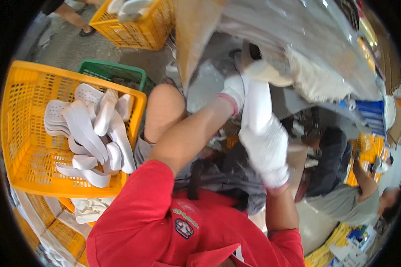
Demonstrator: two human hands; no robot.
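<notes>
My right hand (265, 149), in a white knit glove, is wrapped round the near end of a long, smooth white foam sole (257, 104). The sole points away from me, and its far end meets a cream, rounded part (267, 73) under a sheeted machine. My left hand (235, 88), gloved too, is closed against the sole's left side near that far end; its fingertips are hidden. To my left, a yellow plastic crate (20, 160) holds several white sole-shaped pieces (82, 129), some dotted with small holes.
Wrinkled plastic sheeting (294, 26) hangs over the machine ahead. A green crate (113, 69) stands behind the yellow one, and another yellow crate (138, 33) is farther off. At right, a person in a grey shirt (349, 204) sits close by. White cloth (91, 209) lies below the near crate.
</notes>
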